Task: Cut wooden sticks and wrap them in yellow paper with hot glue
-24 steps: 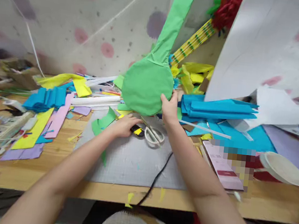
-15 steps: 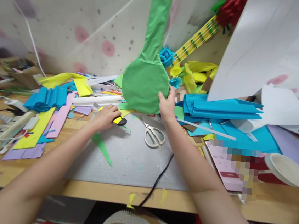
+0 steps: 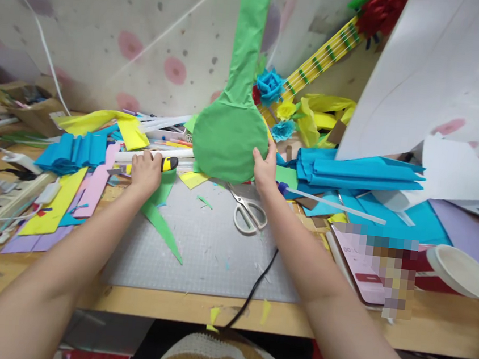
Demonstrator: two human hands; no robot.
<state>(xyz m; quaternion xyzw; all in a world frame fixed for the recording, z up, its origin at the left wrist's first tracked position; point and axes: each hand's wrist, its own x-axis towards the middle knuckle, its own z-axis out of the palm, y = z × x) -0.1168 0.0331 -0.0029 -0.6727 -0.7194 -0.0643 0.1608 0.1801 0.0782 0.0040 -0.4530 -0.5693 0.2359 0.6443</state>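
My left hand (image 3: 146, 173) is closed over a yellow and black utility knife (image 3: 169, 164), at the left of the grey cutting mat (image 3: 221, 274). The knife's blade sticks out to the left. A pointed strip of green paper (image 3: 164, 230) lies on the mat below that hand. My right hand (image 3: 265, 168) grips the lower right edge of a green paper-covered, banjo-shaped piece (image 3: 228, 141), thumb on its face. The piece stands upright, its long neck running out of view at the top. White-handled scissors (image 3: 250, 216) lie slightly open beside my right wrist.
Folded blue paper (image 3: 360, 174) and a glue gun's clear stick (image 3: 335, 205) lie on the right, with a phone (image 3: 361, 266) and a cup (image 3: 461, 271). Paper strips (image 3: 54, 206) and a power strip (image 3: 5, 212) cover the left. Behind stands a yellow guitar-neck shape (image 3: 323, 57).
My left hand has moved left with the utility knife, off the middle of the mat. The right hand still grips the green piece, and the view has shifted slightly.
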